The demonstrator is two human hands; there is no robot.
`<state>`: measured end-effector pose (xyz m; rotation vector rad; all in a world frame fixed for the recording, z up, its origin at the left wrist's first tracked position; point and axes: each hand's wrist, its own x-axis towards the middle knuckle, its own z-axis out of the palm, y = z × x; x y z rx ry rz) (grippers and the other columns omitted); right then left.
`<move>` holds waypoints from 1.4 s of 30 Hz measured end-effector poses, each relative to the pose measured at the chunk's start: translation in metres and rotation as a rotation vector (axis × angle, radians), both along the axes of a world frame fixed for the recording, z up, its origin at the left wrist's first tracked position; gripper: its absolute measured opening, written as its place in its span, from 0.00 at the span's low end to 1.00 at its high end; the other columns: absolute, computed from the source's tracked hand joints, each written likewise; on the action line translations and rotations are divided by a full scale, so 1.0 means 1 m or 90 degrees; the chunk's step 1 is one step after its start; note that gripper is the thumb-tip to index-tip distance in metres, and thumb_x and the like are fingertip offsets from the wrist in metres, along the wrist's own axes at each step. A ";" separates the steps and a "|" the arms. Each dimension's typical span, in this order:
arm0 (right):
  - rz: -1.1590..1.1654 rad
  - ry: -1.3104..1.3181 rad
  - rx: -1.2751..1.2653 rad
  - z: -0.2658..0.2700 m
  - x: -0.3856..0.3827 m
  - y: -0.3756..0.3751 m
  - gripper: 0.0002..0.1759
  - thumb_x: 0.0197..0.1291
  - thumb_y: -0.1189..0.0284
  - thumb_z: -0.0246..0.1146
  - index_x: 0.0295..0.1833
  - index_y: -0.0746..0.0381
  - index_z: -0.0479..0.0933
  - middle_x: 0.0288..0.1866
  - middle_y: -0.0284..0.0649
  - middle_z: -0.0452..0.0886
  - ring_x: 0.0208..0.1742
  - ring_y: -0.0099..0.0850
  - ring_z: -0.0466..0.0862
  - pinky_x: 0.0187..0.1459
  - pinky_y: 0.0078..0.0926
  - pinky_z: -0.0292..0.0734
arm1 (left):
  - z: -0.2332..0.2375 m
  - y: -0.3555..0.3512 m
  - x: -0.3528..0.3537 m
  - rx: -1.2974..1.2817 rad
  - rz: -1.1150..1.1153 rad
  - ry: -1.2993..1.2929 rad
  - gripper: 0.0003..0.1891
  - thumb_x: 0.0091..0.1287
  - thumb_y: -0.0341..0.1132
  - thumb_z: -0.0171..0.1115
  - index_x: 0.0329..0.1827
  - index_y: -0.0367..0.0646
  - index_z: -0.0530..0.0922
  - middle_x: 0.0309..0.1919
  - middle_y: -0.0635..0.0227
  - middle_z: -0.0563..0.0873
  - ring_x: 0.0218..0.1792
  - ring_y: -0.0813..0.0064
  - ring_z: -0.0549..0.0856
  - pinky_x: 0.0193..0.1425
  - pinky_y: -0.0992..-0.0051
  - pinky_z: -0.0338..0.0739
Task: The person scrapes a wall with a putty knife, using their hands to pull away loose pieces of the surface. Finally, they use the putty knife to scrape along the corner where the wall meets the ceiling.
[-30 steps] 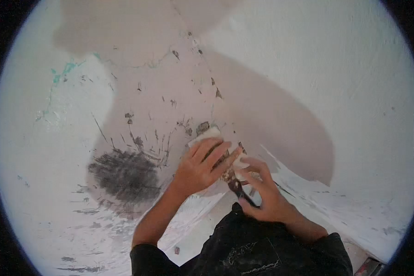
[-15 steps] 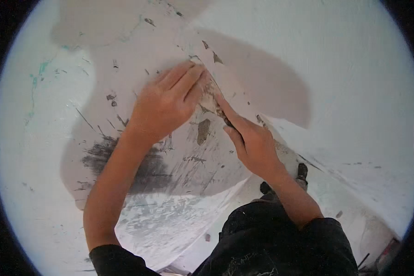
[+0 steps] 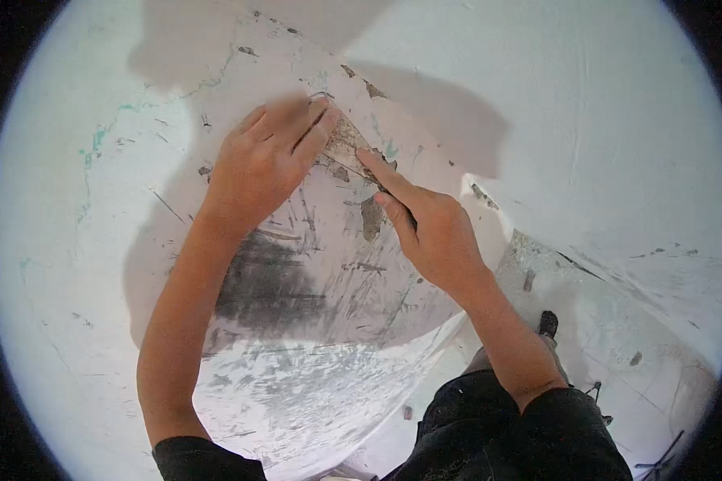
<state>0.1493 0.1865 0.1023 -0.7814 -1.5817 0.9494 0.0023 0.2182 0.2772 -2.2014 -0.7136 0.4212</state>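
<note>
My right hand [image 3: 433, 232] is closed around the handle of a putty knife, with the index finger stretched along its tan, plaster-stained blade [image 3: 346, 146]. The blade lies against the white wall [image 3: 618, 144] beside a slanting edge or corner line. At the blade's far end, my left hand [image 3: 265, 164] bends over it, its fingers close together and touching the blade. The left thumb is hidden, and a dark line shows between two fingers. Just below the blade is a bare grey-brown patch [image 3: 371, 218] where the coating is chipped.
A dark smudge [image 3: 269, 280] and many scratches mark the wall under my forearms. Small chips [image 3: 373, 88] follow the corner line upward. Bits of debris [image 3: 635, 358] lie on the pale floor [image 3: 602, 337] at lower right, near a shoe [image 3: 548, 322].
The view has tilted and shifted. Both hands and the putty knife have moved a little left, and the blade's face shows more openly. The left fingers have shifted at its far end.
</note>
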 end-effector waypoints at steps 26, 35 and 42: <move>-0.125 0.154 -0.046 0.022 -0.039 -0.030 0.21 0.69 0.69 0.54 0.67 0.52 0.70 0.30 0.46 0.78 0.20 0.36 0.74 0.29 0.32 0.72 | 0.016 0.002 -0.008 0.042 -0.059 0.043 0.19 0.56 0.26 0.59 0.53 0.42 0.79 0.53 0.65 0.83 0.57 0.65 0.79 0.61 0.69 0.75; -0.159 0.089 -0.035 0.025 -0.040 -0.029 0.21 0.68 0.63 0.52 0.65 0.49 0.71 0.30 0.51 0.81 0.34 0.50 0.83 0.40 0.46 0.79 | 0.013 -0.001 -0.017 0.063 -0.049 0.031 0.21 0.60 0.27 0.54 0.58 0.43 0.77 0.57 0.64 0.81 0.60 0.64 0.77 0.64 0.66 0.74; -0.094 0.052 -0.030 0.028 -0.023 -0.021 0.21 0.69 0.63 0.51 0.65 0.48 0.71 0.32 0.52 0.82 0.34 0.50 0.83 0.39 0.45 0.79 | 0.013 0.004 -0.016 0.071 -0.029 0.033 0.21 0.60 0.26 0.54 0.58 0.44 0.77 0.57 0.64 0.81 0.60 0.63 0.77 0.63 0.66 0.74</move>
